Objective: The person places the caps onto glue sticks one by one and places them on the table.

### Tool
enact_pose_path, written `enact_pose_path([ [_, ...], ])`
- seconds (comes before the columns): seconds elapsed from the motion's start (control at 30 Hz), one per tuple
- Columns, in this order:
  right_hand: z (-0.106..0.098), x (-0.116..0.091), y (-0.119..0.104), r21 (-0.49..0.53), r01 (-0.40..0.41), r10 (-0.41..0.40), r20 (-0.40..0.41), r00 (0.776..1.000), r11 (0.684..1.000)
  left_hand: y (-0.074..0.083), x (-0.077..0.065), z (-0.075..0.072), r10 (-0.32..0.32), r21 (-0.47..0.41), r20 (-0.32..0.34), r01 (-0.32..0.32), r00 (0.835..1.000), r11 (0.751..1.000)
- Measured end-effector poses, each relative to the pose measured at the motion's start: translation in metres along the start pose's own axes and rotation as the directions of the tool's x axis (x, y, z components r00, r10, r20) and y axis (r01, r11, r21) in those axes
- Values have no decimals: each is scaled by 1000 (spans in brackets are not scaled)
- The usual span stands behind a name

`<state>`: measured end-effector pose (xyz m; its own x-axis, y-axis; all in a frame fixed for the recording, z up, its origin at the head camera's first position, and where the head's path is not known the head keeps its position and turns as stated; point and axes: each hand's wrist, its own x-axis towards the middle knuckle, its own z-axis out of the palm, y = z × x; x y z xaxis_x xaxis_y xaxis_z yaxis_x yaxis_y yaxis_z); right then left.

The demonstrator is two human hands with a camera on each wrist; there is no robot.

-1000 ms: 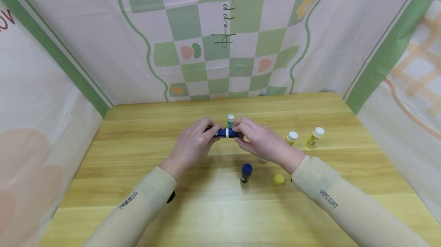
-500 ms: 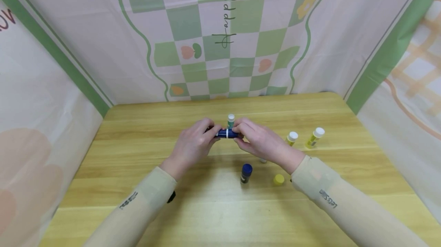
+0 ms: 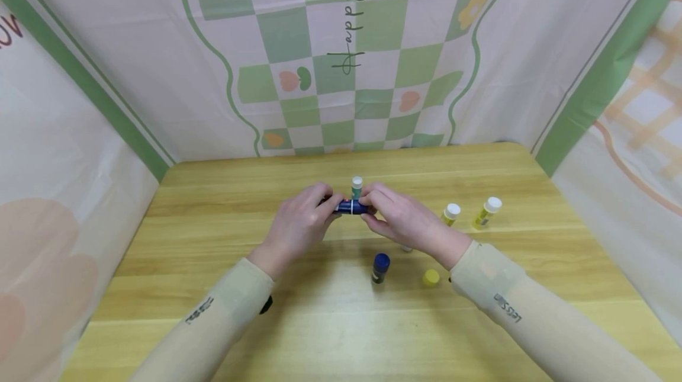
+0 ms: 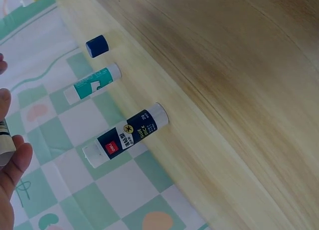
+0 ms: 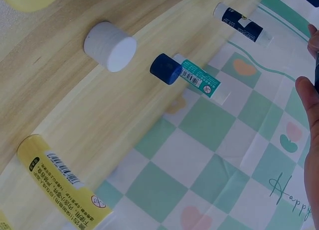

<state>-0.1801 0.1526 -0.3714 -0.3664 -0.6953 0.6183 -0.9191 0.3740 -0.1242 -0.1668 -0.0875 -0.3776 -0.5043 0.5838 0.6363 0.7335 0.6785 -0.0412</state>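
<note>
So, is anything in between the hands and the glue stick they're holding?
Nothing visible: the left hand and right hand both grip the dark-blue glue stick directly. The teal glue stick stands beyond it.

Site reads to me as a curtained-off spot; home or studio, can't tell. I see 1 wood-grain table [image 3: 341, 328], printed cloth hangings [image 3: 495, 92] on 3 sides, green checks [image 3: 380, 23], "Happy" lettering [image 3: 347, 62].

The left hand [image 3: 302, 216] and right hand [image 3: 401, 216] hold a blue tube [image 3: 346, 207]. Behind the blue tube stands a green tube [image 3: 356, 191]; well to its right stands a yellow tube [image 3: 483, 218].
</note>
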Motion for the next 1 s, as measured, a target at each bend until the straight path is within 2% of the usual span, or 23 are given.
enact_pose_path([
  [0.6, -1, 0, -4, 56, -12, 12, 6, 1000, 998, 3, 0, 2, 34, 30, -54, -32, 998, 999],
  [1.0, -1, 2, -6, 71, -14, 14, 10, 1000, 997, 3, 0, 1, 37, 22, -56, -35, 998, 999],
])
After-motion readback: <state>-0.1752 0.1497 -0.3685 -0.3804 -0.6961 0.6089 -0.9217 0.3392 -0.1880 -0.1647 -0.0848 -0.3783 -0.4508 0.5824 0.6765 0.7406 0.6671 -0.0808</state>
